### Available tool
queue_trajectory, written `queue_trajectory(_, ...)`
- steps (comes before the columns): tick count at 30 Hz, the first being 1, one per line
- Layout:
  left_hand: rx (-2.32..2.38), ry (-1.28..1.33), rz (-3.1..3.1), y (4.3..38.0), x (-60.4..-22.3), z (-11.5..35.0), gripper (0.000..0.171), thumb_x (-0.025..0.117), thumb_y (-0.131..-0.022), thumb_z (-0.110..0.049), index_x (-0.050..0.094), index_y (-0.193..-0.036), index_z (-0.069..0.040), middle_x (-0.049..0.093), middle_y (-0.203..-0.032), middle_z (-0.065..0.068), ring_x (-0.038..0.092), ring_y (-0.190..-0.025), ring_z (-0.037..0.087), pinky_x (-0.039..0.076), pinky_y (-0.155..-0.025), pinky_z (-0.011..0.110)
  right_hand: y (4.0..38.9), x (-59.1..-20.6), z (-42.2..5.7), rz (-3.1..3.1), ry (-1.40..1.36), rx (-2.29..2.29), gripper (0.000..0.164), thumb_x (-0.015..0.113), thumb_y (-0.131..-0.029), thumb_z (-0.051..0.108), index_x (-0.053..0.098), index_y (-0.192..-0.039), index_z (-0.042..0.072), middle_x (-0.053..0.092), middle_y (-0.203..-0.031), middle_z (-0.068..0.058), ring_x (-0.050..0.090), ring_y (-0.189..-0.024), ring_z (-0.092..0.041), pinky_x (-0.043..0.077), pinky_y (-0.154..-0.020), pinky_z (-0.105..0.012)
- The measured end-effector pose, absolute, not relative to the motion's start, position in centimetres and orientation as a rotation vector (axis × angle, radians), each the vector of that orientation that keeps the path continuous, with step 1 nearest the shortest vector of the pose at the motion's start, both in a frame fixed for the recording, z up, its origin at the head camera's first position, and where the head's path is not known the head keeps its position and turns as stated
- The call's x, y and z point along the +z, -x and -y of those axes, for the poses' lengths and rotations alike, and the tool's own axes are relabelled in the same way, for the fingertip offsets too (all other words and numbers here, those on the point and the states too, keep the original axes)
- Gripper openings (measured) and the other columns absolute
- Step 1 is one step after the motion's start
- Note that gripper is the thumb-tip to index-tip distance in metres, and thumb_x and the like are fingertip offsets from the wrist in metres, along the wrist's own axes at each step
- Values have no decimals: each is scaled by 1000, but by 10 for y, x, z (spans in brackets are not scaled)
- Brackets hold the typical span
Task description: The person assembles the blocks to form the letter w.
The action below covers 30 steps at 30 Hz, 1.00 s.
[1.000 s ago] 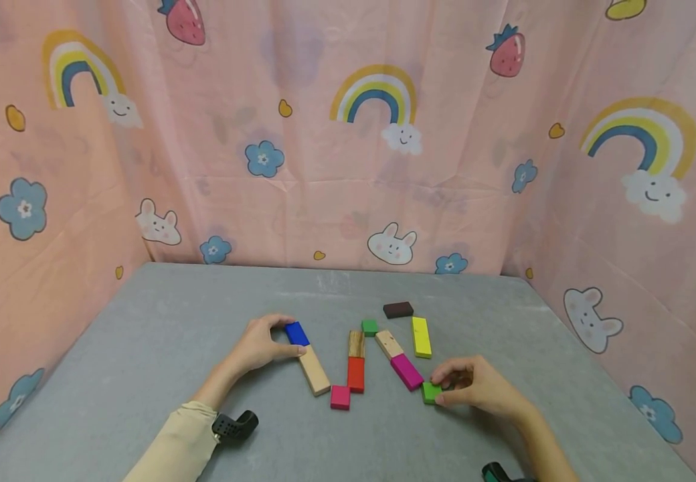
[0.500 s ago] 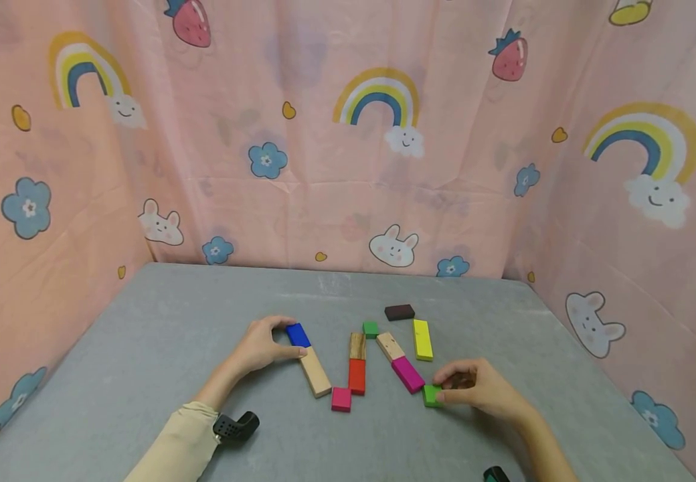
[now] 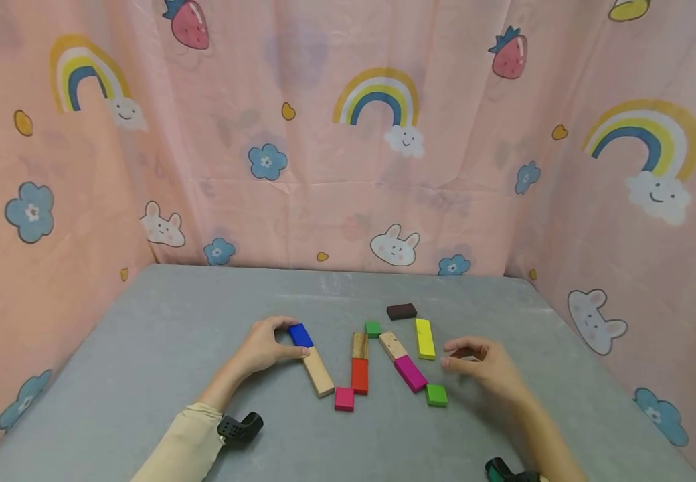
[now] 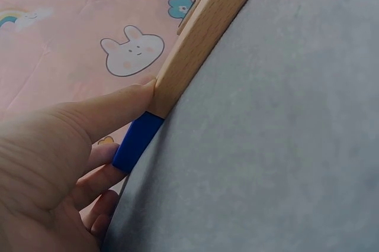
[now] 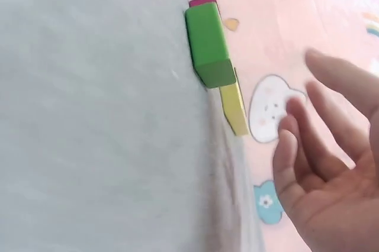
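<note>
My left hand [image 3: 262, 346] holds the blue block [image 3: 300, 335], fingers at its far end and thumb by its joint with the long plain wooden block [image 3: 319, 373]. In the left wrist view the thumb [image 4: 127, 101] touches the wooden block's end. The two blocks lie end to end, slanting. My right hand [image 3: 486, 365] is off the table surface with loosely bent fingers, holding nothing. It is right of the yellow block [image 3: 425, 339] and the light green block [image 3: 436, 395]. That green block touches the end of the magenta block [image 3: 411, 373].
A pink-red block [image 3: 344, 399] lies between the wooden block and a red block [image 3: 359, 376]. A brown-grained block [image 3: 360, 345], a dark green block [image 3: 373, 329], a pale wood block [image 3: 393, 345] and a dark brown block [image 3: 401, 311] lie further back. A patterned curtain [image 3: 300, 221] borders the grey table [image 3: 233, 288].
My right hand has let go of the light green block and moved up and slightly right. The green block stays by the magenta one. My left hand keeps its place.
</note>
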State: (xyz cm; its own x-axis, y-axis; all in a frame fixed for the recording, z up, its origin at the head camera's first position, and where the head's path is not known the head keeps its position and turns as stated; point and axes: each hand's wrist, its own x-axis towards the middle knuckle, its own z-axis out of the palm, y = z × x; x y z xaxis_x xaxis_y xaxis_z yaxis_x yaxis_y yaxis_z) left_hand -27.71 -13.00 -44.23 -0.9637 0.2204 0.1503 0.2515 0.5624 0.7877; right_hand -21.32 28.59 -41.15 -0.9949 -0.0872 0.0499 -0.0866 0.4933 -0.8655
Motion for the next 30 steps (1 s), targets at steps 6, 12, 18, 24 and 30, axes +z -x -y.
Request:
queue_trajectory(6,-1396,410,2737,276,-441,130,64,90,-70,-34,67,-124,-8,63,-123,7,53,-119,28,42,-99,49,249,-409,-297,-2692,183,-1570,45,80,-85,20,65,-122,1,58,-130,-14,50,-118,-33,42,-93,-50)
queue_trajectory(12,-1406,414,2733,278,-442,130,64,90,-70,-36,67,-124,-9,62,-124,7,52,-120,29,41,-99,50,279,-411,-302,-2586,321,-1455,42,82,-82,16,68,-118,2,48,-144,-16,46,-123,-39,32,-101,-63)
queue_trajectory(18,-1419,410,2724,279,-443,130,63,90,-70,-34,67,-123,-9,63,-122,6,53,-119,27,42,-99,48,293,-416,-301,-2459,385,-1389,45,84,-78,14,69,-120,5,38,-152,-16,43,-124,-37,30,-104,-58)
queue_trajectory(24,-1435,415,2717,278,-443,130,63,90,-71,-34,67,-124,-9,62,-123,6,52,-120,27,41,-99,49,298,-421,-301,-2407,391,-1377,48,84,-77,11,68,-122,4,35,-154,-15,38,-121,-34,33,-98,-46)
queue_trajectory(30,-1429,415,2713,277,-443,130,62,90,-71,-33,67,-123,-9,63,-123,6,52,-119,27,41,-99,49,299,-425,-302,-2408,379,-1376,53,89,-72,11,69,-121,8,33,-155,-13,38,-121,-34,36,-94,-42)
